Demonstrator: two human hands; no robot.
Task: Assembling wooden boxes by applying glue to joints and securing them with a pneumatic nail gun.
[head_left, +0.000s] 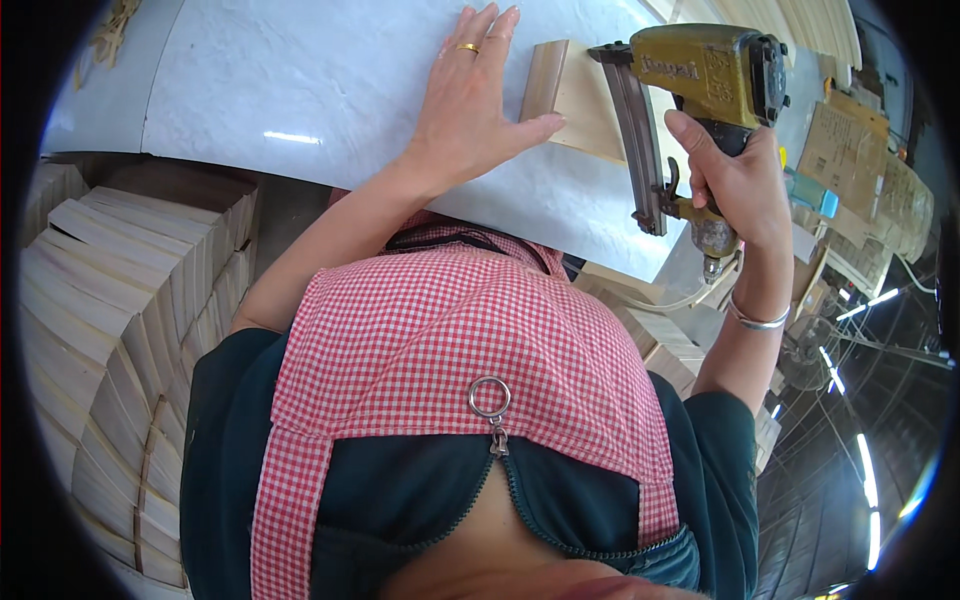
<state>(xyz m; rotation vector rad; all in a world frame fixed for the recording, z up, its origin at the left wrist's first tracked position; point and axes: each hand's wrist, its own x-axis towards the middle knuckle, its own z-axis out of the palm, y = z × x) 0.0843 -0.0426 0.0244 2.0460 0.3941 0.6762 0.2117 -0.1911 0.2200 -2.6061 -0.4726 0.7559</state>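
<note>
So, R grip tight on 1 nail gun; L grip apart, by 1 wood strip.

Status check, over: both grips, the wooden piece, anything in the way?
Right grip: closed around yellow nail gun. Left grip: open, thumb at near edge of wooden piece. Wooden piece: on white table, partly hidden by nail gun.

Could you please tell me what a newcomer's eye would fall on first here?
Probably the gold-bodied nail gun, held in the right hand at the upper right. Next might come the red-and-white checked apron across the middle, then the stacked pale wooden pieces along the left side.
</note>
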